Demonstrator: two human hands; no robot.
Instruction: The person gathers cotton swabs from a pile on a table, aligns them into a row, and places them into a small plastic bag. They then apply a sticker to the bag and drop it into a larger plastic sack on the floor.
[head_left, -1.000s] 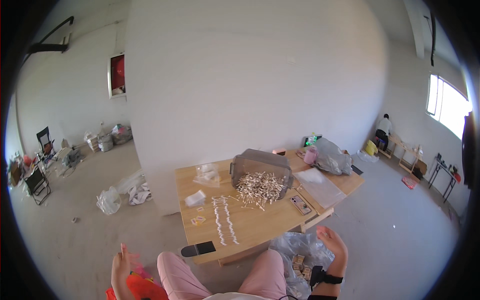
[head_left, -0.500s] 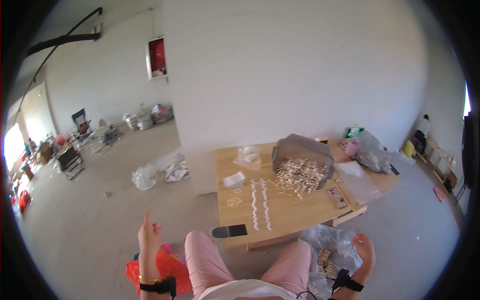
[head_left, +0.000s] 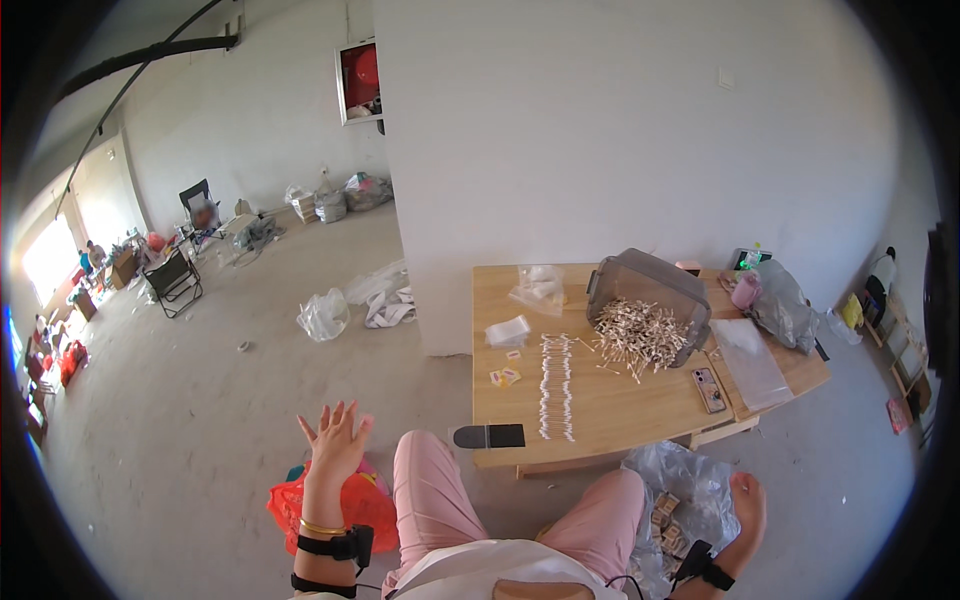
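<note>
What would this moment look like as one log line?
left hand: raised, fingers spread, empty | right hand: on clear plastic bag | wooden table: heap of small sticks, phone

Bright daylight from window (head_left: 45, 262) at far left, glare there. Soft shadows under bench (head_left: 600, 405). Edges bend, dark round rim. Far things blurry.

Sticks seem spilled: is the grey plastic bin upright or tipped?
Tipped: the grey plastic bin lies on its side, small sticks spilling from its mouth onto the wooden table.
</note>
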